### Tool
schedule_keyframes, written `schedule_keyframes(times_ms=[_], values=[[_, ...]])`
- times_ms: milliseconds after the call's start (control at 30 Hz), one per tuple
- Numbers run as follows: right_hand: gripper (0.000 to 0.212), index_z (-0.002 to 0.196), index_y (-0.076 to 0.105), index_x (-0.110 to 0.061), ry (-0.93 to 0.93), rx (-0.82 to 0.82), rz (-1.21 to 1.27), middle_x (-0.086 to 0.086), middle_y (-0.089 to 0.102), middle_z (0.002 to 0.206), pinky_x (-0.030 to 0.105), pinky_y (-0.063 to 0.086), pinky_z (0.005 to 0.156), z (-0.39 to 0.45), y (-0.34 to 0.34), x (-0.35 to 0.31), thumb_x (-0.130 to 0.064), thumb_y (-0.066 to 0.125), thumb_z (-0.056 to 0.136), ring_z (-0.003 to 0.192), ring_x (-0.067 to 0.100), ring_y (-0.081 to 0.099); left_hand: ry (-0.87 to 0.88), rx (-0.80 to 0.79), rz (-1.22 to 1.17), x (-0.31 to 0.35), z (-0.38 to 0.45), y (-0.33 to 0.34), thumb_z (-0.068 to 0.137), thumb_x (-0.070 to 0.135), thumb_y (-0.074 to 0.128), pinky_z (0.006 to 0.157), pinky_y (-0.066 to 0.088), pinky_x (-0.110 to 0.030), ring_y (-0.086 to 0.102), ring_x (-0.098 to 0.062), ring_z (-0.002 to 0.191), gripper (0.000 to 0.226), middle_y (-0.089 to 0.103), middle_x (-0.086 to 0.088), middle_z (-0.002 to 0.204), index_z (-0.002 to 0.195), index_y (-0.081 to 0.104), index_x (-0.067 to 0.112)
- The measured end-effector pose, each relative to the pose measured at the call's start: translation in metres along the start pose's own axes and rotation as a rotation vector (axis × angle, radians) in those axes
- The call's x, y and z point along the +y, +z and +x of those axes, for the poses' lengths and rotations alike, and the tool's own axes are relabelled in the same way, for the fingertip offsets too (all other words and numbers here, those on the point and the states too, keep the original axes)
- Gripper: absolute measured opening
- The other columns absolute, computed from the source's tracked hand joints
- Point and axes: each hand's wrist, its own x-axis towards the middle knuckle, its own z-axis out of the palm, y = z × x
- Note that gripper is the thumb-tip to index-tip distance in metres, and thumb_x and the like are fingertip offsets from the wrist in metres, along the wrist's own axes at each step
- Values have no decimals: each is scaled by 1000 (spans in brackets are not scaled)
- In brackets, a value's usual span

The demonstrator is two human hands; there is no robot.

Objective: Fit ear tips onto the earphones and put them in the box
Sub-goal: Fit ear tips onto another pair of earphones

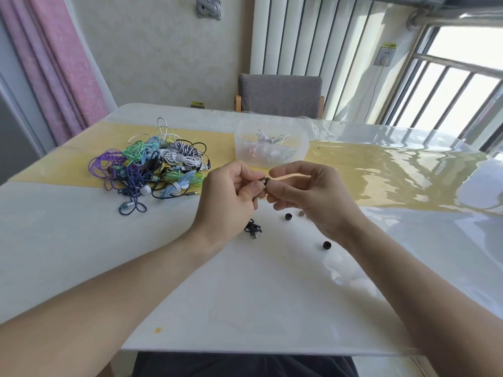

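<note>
Head view: glossy white desk (pixel 272 295) with a yellow band running across its far half, bright window glare rippling over the right side. Small orange stain (pixel 158 330) near the front edge. Behind the desk, a grey padded chair (pixel 280 93) pushed in against a pale wall with a white ribbed radiator (pixel 304 34). Pink curtain (pixel 54 63) at far left, barred window (pixel 457 88) at right, wall socket (pixel 384 57) between radiator and window.

On the yellow band at left, a tangled heap of earphones (pixel 158 164) in purple, green, blue, white and black. Just right of it, a clear plastic box (pixel 271 144), lid off, with a few white cords lying inside. On the white surface near the hands, two loose black ear tips (pixel 288 216) (pixel 326 245), well apart, and a pale small piece (pixel 301 213) beside the nearer one. Black cord bundle with a plug (pixel 253 229) lying on the desk below the left wrist.

Both bare forearms reaching in from the near corners, hands meeting in front of the box, raised off the desk. Left hand (pixel 231 197), fingers curled, thumb and forefinger pinching a dark earbud (pixel 264 183). Right hand (pixel 313 197), grip pressed together on a black ear tip (pixel 268 183) held right against that earbud; remaining fingers loosely curled beneath. Too small to tell whether the tip is fully seated.
</note>
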Motion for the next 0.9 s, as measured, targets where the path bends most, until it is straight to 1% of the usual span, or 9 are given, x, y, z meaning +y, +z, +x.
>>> schedule_keyframes(times_ms=[100,233,333,433,533,633,733,800,900], values=[[5,91,77,-6,-146,12,-249,9,77,83,15,50,60,2,-1,5,-5,76,86,68,11,70,-63,-17,-7,1,0,-1,92,-9,56,51,44,-18,50,-7,47,25,62,-2,62,82,60,14],[10,91,80,-11,-578,31,-565,3,74,85,24,54,68,4,0,12,-4,78,85,72,17,70,-304,-19,-170,3,1,-2,94,-7,53,48,41,-18,48,-11,45,22,62,-1,57,82,64,8],[9,92,81,-10,-745,26,-689,3,72,82,25,51,63,6,0,15,-5,76,86,68,19,67,-380,-21,-251,5,1,-2,94,-8,53,45,41,-17,47,-10,43,23,61,-3,55,80,65,6],[9,91,81,-12,-591,89,-563,1,75,80,24,56,64,2,3,14,-6,78,84,66,15,70,-279,-17,-191,5,-1,-1,94,-9,53,47,41,-17,48,-9,43,23,62,-2,55,81,64,7],[9,88,81,-13,-309,96,-362,-1,76,73,16,51,57,-1,7,12,-6,77,85,65,15,72,-145,-7,-85,3,-2,0,93,-11,52,49,43,-16,52,-4,44,26,62,0,58,81,62,10],[6,90,80,-9,-182,77,-213,1,77,75,16,51,58,1,9,12,-7,76,86,66,17,73,-24,10,55,1,-3,0,92,-10,54,54,43,-12,54,1,49,32,63,6,61,79,61,19],[7,94,78,-7,-152,50,-140,6,78,80,27,59,71,5,9,14,-7,76,88,72,20,74,16,42,90,-1,-2,0,92,-6,56,55,43,-12,55,2,50,27,62,12,59,83,60,18],[10,97,75,-7,-168,57,-153,7,78,83,33,61,77,9,8,14,-8,77,87,76,21,74,13,63,72,-2,1,0,93,-4,57,53,45,-18,55,-4,49,18,62,8,59,88,61,13],[14,100,76,-9,-318,91,-358,2,77,85,24,57,76,10,7,15,-9,78,86,80,14,73,-6,39,41,-4,3,-1,93,-4,57,54,47,-21,53,-9,49,13,65,0,65,90,60,9]])
